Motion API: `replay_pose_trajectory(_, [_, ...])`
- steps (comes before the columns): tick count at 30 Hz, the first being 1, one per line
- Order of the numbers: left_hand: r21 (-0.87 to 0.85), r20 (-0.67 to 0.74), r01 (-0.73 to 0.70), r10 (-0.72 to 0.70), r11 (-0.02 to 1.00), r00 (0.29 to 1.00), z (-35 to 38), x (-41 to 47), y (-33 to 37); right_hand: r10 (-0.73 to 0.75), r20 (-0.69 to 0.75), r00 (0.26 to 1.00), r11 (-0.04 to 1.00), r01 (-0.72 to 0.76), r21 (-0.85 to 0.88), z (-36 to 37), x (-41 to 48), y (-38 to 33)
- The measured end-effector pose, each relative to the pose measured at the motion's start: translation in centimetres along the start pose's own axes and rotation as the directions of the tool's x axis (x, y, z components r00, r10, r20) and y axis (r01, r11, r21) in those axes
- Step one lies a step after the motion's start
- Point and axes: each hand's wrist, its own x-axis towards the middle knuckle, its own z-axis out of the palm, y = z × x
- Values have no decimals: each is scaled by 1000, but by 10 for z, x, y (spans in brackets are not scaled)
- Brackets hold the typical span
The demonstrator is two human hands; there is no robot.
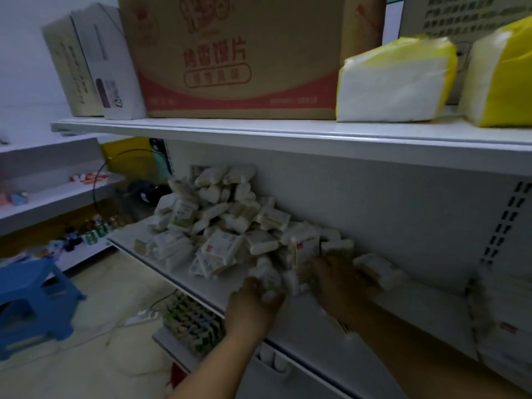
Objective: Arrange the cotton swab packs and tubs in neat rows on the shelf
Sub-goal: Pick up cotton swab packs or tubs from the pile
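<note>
- Cotton swab packs (218, 226), small white plastic-wrapped ones, lie in a loose heap on the white metal middle shelf (417, 318), against its back panel, piled highest at the shelf's left end.
- No rows visible; packs lie at all angles.
- Left hand (253, 306) is at the shelf's front edge, fingers curled round a small white pack (270, 280) at the heap's near corner.
- Right hand (336, 283) is over the shelf, touching the heap's right end. It's motion-blurred, so can't tell whether it grips anything.
- One flat white pack (377, 267) lies alone on the shelf, just right of the right hand.
- On the board above the shelf: brown cardboard box with red print (244, 53), and a yellow-and-white tissue bundle (394, 82).
- Blue plastic stool (31, 300) stands on the floor, left of and below the shelf.
</note>
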Motion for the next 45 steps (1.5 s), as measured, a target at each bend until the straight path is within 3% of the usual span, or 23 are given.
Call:
replay_pose_trajectory(5, [-241, -2, 21, -23, 970, 1000, 2, 9, -16, 134, 24, 991, 971, -136, 196, -1, 3, -12])
replay_pose_trajectory(8, [-398, 38, 36, -23, 917, 999, 0, 9, -27, 190, -52, 980, 931, -163, 328, -19, -13, -30])
replay_pose_trajectory(12, [-631, 94, 37, 29, 775, 995, -7, 12, -42, 318, -36, 947, 787, -243, 568, -28, -31, -42])
replay_pose_trajectory(14, [-732, 86, 36, 39, 681, 996, -17, 15, -43, 394, -13, 919, 637, -263, 725, -37, -38, -53])
replay_pose_trajectory(16, [-796, 90, 23, 81, 604, 993, -26, 16, -39, 475, 10, 880, 419, -236, 877, -47, -46, -61])
replay_pose_trajectory(18, [-821, 114, 10, 148, 570, 982, -30, 19, -32, 507, 123, 853, 78, -187, 979, -54, -55, -67])
replay_pose_trajectory(20, [-835, 143, -11, 236, 549, 961, -27, 19, -19, 520, 238, 820, -206, -150, 967, -56, -65, -69])
replay_pose_trajectory(22, [-849, 211, 5, 331, 529, 920, -20, 11, -5, 536, 297, 790, -370, -96, 924, -53, -76, -65])
replay_pose_trajectory(24, [-857, 258, 0, 430, 515, 865, -12, -2, 11, 537, 306, 786, -438, -50, 898, -52, -91, -57])
replay_pose_trajectory(26, [-885, 254, -9, 498, 466, 829, 4, -12, 24, 528, 274, 804, -465, 3, 885, -57, -110, -45])
replay_pose_trajectory(29, [-867, 300, -11, 540, 498, 787, 35, -32, 47, 516, 214, 829, -481, 75, 873, -71, -145, -19])
replay_pose_trajectory(33, [-888, 284, -32, 600, 459, 748, 72, -84, 89, 592, 242, 769, -457, 73, 886, -95, -200, 23])
replay_pose_trajectory(37, [-869, 282, -126, 689, 478, 667, 115, -152, 136, 684, 181, 707, -308, 55, 950, -116, -264, 75])
replay_pose_trajectory(40, [-873, 353, -54, 705, 485, 615, 149, -207, 171, 754, 86, 651, -177, 75, 981, -135, -316, 121])
replay_pose_trajectory(42, [-872, 423, 61, 685, 485, 593, 172, -244, 195, 784, 39, 619, -135, 109, 985, -149, -351, 149])
replay_pose_trajectory(45, [-879, 441, 119, 693, 462, 570, 206, -296, 228, 832, 12, 554, -89, 113, 990, -169, -403, 185])
